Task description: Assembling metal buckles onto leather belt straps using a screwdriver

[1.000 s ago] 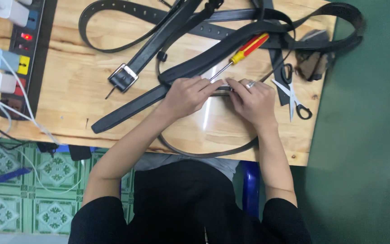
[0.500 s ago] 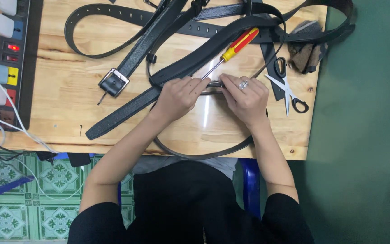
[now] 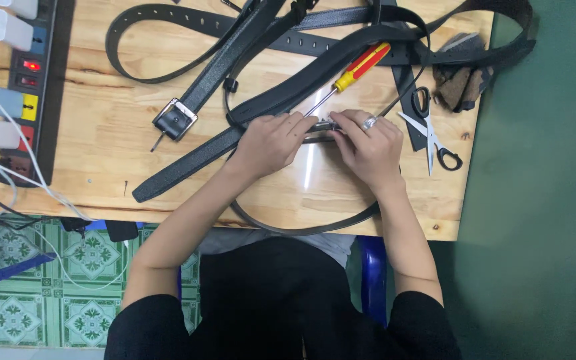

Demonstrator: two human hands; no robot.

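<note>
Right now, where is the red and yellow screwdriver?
The red and yellow screwdriver lies on the wooden table just beyond both hands, its tip pointing toward them, left of the black-handled scissors.

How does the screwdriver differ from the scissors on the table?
The screwdriver has a red and yellow handle; the scissors have black handles. The screwdriver lies slanted, its tip toward the hands, and the scissors lie nearly upright in the picture, right of the right hand. The screwdriver rests partly on a black belt; the scissors mostly on bare wood. Neither is held.
</note>
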